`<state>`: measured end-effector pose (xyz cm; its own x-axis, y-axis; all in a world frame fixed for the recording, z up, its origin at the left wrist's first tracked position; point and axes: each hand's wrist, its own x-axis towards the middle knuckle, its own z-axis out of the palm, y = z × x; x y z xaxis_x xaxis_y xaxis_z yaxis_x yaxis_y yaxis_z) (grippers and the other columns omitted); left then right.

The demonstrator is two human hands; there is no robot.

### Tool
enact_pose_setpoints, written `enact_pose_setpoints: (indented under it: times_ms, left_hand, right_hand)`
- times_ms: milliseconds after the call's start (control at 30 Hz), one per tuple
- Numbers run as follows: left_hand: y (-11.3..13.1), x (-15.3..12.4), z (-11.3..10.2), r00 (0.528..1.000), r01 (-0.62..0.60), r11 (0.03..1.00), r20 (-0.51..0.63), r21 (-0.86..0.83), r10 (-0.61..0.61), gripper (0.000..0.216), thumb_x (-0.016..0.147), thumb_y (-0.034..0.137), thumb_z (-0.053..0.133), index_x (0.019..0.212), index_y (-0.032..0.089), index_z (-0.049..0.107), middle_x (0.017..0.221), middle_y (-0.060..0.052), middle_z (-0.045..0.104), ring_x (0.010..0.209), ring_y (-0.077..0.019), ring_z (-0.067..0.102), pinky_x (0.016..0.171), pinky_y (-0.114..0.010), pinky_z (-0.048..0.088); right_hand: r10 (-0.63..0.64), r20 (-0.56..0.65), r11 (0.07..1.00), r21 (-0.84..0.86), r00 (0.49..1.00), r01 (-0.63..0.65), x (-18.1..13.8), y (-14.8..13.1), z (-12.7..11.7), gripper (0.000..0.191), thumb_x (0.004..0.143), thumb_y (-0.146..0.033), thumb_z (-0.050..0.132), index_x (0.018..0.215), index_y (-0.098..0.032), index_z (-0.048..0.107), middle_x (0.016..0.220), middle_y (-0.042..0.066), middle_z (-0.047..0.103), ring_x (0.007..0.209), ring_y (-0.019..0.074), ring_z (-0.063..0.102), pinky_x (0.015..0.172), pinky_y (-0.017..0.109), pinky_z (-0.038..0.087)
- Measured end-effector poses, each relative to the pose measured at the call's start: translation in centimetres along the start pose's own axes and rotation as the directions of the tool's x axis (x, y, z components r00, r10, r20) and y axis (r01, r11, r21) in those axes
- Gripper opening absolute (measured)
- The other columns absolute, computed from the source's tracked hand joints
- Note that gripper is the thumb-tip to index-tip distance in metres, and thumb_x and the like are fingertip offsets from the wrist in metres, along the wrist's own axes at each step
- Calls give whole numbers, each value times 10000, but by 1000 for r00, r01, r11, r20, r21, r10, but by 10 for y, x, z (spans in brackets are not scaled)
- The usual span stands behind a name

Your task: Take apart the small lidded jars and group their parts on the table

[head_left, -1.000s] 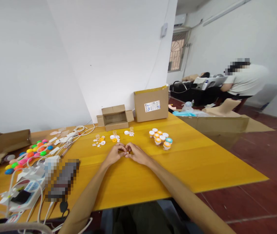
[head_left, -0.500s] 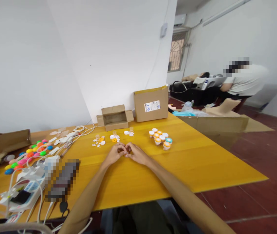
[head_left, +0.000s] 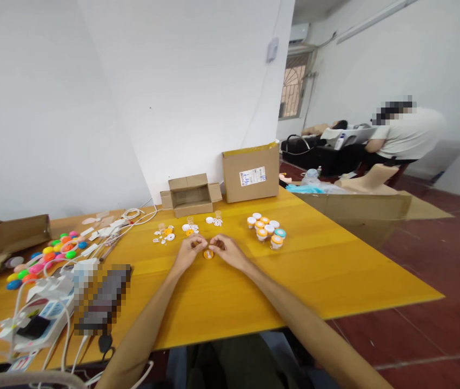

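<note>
Just above the table, my left hand (head_left: 190, 252) and my right hand (head_left: 228, 253) face each other with a small gap between their fingertips. Thumb and fingers of each hand are bent together in a pinch; anything held there is too small to make out. A small round orange piece with a white centre (head_left: 208, 254) lies on the table between the hands. Beyond my left hand are loose white and orange plastic parts (head_left: 170, 237) and small clear cups (head_left: 190, 220). To the right of my right hand stands a group of small clear containers with orange, white and teal lids (head_left: 269, 229).
An open cardboard box (head_left: 191, 200) and a closed one (head_left: 251, 174) stand at the wall. On the left are colourful plastic balls (head_left: 49, 256), a power strip (head_left: 49, 324) with cables and a blurred dark device (head_left: 106, 297). A person (head_left: 410, 135) sits in the right background.
My hands, which were touching over the table, have moved slightly apart. The round orange piece between them now shows.
</note>
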<state>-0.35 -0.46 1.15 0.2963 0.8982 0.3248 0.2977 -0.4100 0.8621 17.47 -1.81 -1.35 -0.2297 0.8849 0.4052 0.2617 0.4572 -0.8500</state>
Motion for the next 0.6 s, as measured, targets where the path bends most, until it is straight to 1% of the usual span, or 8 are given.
enact_pose_setpoints:
  times_ms: [67,167,400,600]
  left_hand:
    - [0,0,1,1000,2,1000,-12,-13,-2,178,754,353,680,669,199,709,856,-32,707,845,-191,614,741,-285,453]
    - [1,0,3,1000,3,999,-26,-43,-5,184,755,365,679,676,203,718,865,-34,714,861,-197,619,761,-293,456]
    - [6,-3,7,996,14,994,-85,-106,-23,186,749,385,700,688,212,732,873,-43,723,913,-217,629,839,-319,477]
    - [6,-3,8,997,12,995,-81,-101,-21,208,743,410,705,696,210,735,845,-44,722,888,-213,633,830,-318,476]
  right_hand:
    - [-31,-8,999,-25,999,30,1,-1,-1,73,826,-270,602,778,-218,618,811,6,665,781,173,605,745,312,484]
    - [-56,-25,998,-26,998,55,2,-4,1,121,842,-272,588,748,-219,642,860,23,687,824,185,622,752,313,488]
    - [-36,-73,999,13,997,37,4,-5,8,140,845,-291,595,756,-221,677,918,45,702,852,197,639,703,303,490]
    - [-56,-95,998,-9,994,56,4,-2,10,154,855,-280,575,758,-217,676,913,39,690,833,186,627,688,295,488]
